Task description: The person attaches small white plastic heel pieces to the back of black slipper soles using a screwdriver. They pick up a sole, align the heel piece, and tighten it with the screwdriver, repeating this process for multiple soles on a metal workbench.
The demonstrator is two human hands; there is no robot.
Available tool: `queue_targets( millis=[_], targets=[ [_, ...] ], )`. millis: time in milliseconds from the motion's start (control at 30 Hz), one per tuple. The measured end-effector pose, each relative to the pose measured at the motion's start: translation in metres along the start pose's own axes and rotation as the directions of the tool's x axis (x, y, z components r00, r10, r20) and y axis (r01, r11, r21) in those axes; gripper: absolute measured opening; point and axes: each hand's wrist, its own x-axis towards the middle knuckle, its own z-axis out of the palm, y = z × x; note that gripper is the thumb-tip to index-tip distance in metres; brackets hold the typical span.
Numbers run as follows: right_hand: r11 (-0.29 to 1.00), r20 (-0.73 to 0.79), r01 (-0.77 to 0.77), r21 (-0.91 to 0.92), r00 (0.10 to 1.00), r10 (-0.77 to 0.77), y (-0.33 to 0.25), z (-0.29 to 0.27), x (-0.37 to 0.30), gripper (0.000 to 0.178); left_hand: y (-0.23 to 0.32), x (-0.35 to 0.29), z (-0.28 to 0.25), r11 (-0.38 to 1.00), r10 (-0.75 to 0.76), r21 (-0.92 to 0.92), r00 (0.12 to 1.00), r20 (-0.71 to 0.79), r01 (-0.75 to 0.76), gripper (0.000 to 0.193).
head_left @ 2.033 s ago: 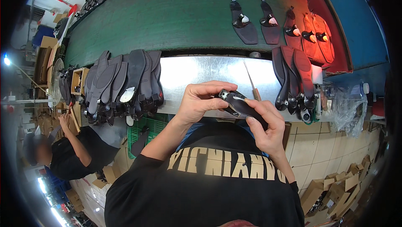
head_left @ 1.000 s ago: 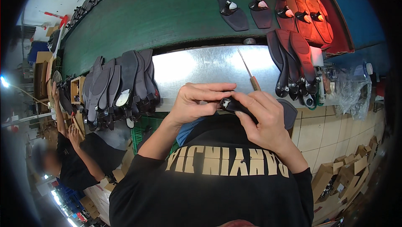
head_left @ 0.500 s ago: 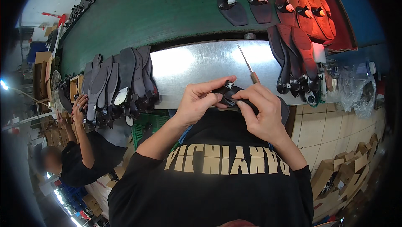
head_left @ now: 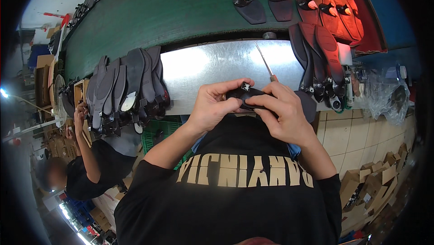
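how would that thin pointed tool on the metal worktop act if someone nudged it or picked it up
The pointed tool would probably slide easily, since the worktop looks smooth and shiny. Its straight metal shaft suggests it would be stiff when lifted. Rolling is harder to judge: the right hand hides most of the handle.

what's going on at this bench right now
A person holds a dark sandal in both hands, the left hand at its strap end and the right hand gripping farther along. A pointed tool lies on the metal worktop, between a left pile of dark soles and a smaller right one. More sandals rest on the green surface beyond. A co-worker's hand is raised at left.
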Motion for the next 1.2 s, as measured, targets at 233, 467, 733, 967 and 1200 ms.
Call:
queue_targets(
  millis=[233, 467, 733, 967, 1200],
  targets=[
    [0.961, 0.121, -0.154, 0.230, 0.984, 0.129, 0.002, 0.000, -0.002, 0.025, 0.003, 0.008, -0.007, 0.993, -0.100, 0.068, 0.994, 0.044, 0.096, 0.046],
    [0.978, 0.069, -0.131, 0.161, 0.990, 0.121, 0.004, 0.006, -0.007, 0.024, 0.005, 0.015, -0.008, 0.984, -0.145, 0.117, 0.985, 0.097, 0.134, 0.046],
    [0.991, -0.026, -0.113, 0.075, 0.993, 0.115, 0.006, 0.013, -0.011, 0.020, 0.010, 0.017, -0.003, 0.976, -0.187, 0.132, 0.979, 0.085, 0.175, 0.046],
    [0.988, -0.196, 0.128, -0.085, 0.970, -0.143, 0.009, 0.021, -0.017, 0.023, 0.014, 0.022, -0.015, 0.936, -0.344, -0.028, 0.927, 0.150, 0.352, 0.045],
    [0.995, -0.263, 0.082, -0.061, 0.960, -0.096, 0.004, 0.014, -0.014, 0.032, 0.012, 0.014, -0.007, 0.963, -0.241, -0.089, 0.962, 0.125, 0.253, 0.040]
  ],
)
